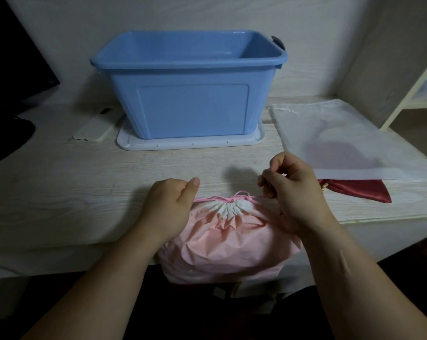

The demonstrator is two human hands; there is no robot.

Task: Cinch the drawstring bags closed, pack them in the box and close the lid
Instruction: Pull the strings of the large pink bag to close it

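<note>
the bag [229, 244] lies between the left hand [169, 204], gripping its cord [222, 199], and the right hand [291, 190], pinching the other end; its mouth faces the box [188, 104] straight ahead.

Bench [60, 192], free room: a bare strip between the blue box [190, 109] and the pink drawstring bag [227, 241] at the near edge, and a bare stretch at near left. The box top is open.

Obstacles:
- Left of the box: phone [94, 130] and dark monitor [11, 57].
- Right: white drawstring bag [342, 138] lying over a red bag [362, 193].
- Near centre: left hand [173, 204] and right hand [293, 192] gripping the drawstring [222, 198].
</note>
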